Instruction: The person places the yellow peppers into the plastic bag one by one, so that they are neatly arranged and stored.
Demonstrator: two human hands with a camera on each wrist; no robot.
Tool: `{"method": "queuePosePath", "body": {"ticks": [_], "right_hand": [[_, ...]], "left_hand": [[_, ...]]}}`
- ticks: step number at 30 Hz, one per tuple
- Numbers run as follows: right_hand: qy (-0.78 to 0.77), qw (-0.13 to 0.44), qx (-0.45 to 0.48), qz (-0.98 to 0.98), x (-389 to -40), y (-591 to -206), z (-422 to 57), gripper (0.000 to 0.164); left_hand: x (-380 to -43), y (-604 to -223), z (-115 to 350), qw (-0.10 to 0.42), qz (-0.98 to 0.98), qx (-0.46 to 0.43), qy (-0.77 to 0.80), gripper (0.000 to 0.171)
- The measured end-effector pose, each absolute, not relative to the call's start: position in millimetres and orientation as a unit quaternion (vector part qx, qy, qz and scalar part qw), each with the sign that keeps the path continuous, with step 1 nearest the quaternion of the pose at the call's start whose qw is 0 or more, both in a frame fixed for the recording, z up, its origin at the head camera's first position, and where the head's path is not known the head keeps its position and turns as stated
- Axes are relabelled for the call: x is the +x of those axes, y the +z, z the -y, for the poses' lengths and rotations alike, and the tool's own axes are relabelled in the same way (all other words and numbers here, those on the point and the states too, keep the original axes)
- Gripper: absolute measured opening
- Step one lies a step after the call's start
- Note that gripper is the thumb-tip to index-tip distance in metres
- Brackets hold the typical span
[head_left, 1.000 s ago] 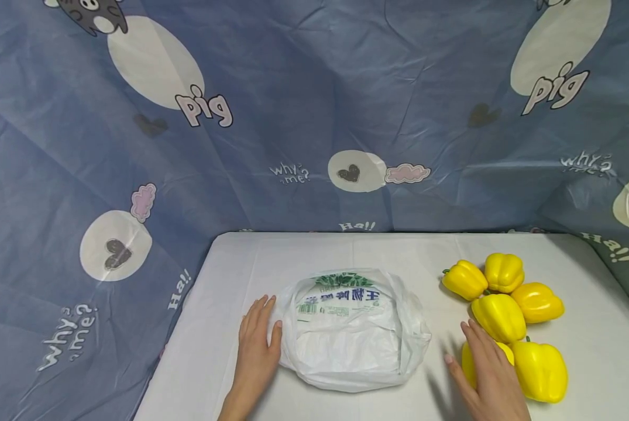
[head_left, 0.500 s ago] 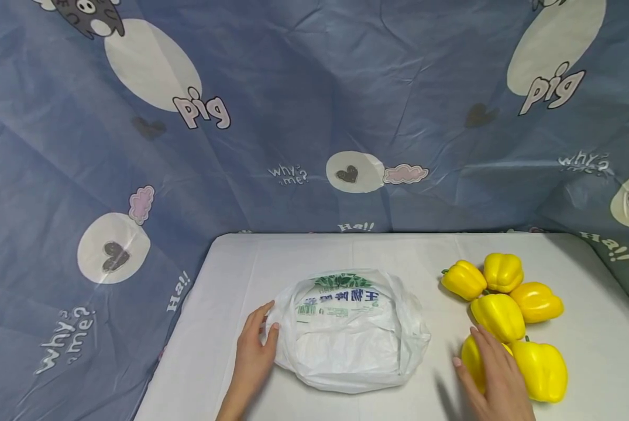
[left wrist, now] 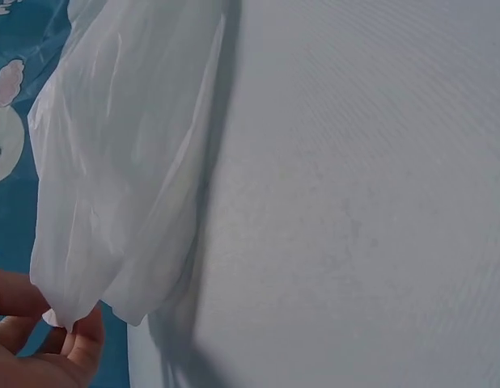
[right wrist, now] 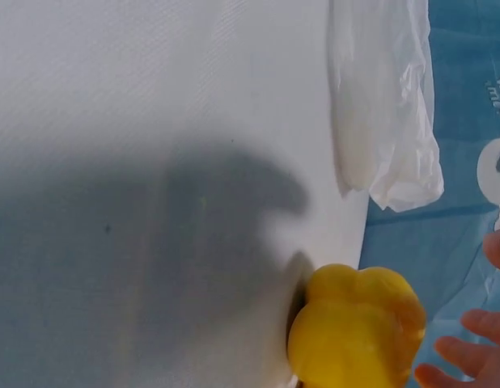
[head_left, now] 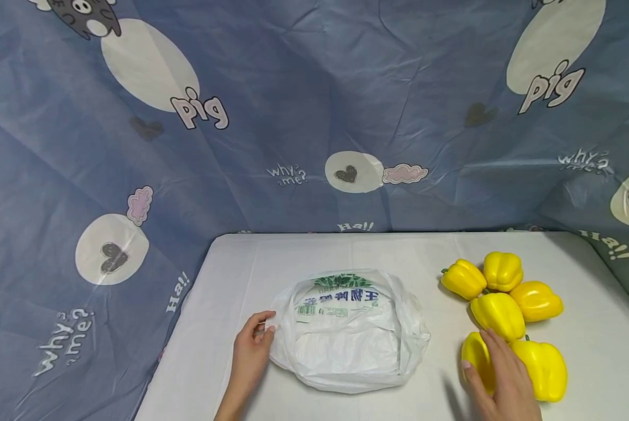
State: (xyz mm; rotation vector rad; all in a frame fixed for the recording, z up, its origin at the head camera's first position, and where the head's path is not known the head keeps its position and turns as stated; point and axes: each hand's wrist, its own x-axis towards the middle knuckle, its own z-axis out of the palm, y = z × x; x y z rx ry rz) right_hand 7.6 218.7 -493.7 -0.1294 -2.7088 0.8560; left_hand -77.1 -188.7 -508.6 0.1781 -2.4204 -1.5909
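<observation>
White table [head_left: 235,269]; left grip [head_left: 252,351] pinching plastic bag [head_left: 346,354] edge; right grip [head_left: 506,380] spread near yellow pepper [head_left: 475,352].

your right hand [head_left: 508,383] hiding part of a yellow pepper [head_left: 479,363], your left hand [left wrist: 36,365] cut off in the left wrist view, little green words [head_left: 337,313] on the white bag [head_left: 346,348] too tiny to read

A creased blue fabric backdrop [head_left: 293,93] encloses a white-covered table [head_left: 240,257] with rounded rear corners. Printed motifs comprise pale ovals [head_left: 148,64], dark hearts [head_left: 114,258], pink clouds [head_left: 405,173] and white lettering [head_left: 199,109].
</observation>
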Motion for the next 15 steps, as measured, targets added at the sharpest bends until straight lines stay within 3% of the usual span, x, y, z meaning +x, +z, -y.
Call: {"method": "queuePosePath", "body": {"ticks": [6, 15], "right_hand": [[0.296, 0.134, -0.065, 0.943, 9.0, -495.2, -222.1, 0.061], [0.288, 0.111, -0.095, 0.946, 12.4, -497.8, -227.9, 0.064]], "left_hand": [[-73.8, -492.1, 183.4, 0.12, 0.804, 0.063, -0.578, 0.028], [-79.6, -504.8, 188.5, 0.104, 0.771, 0.066, -0.625, 0.03]]}}
